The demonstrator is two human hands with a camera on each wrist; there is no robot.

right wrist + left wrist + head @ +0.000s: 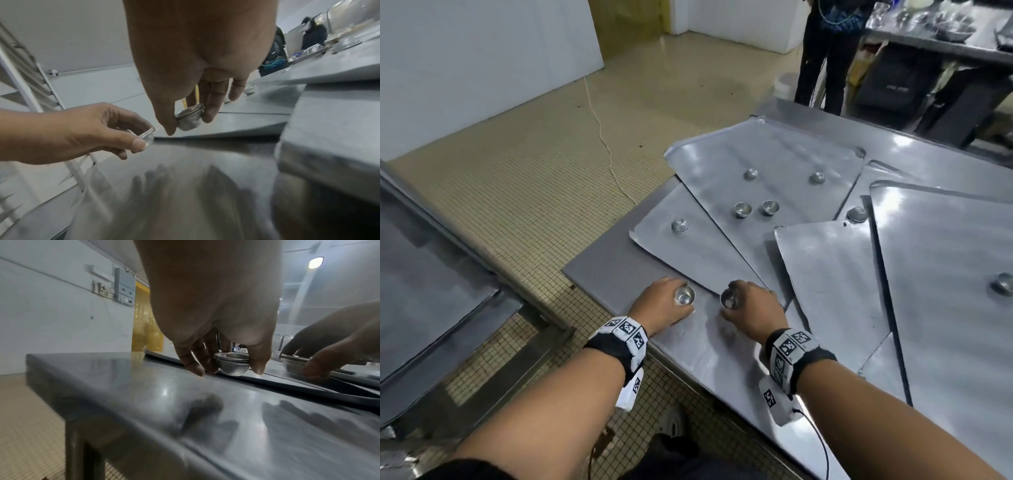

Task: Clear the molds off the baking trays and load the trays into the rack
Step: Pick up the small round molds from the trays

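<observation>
Several flat metal baking trays (763, 150) lie overlapped on a steel table (599, 267). Small round metal molds (749, 175) are scattered on them, some upside down. My left hand (659, 303) pinches a small nested stack of molds (684, 296) (232, 364) just above the bare table near its front left corner. My right hand (751, 305) pinches another nested stack of molds (729, 299) (189, 118) beside it, close to the near corner of a tray (688, 250). Both stacks show in each wrist view, held between thumb and fingers.
A tray rack (431, 281) stands on the tiled floor to my left, with a tray in it. A white cable (599, 130) runs across the floor. Another person (828, 51) stands beyond the table by a second counter (935, 37) with metalware.
</observation>
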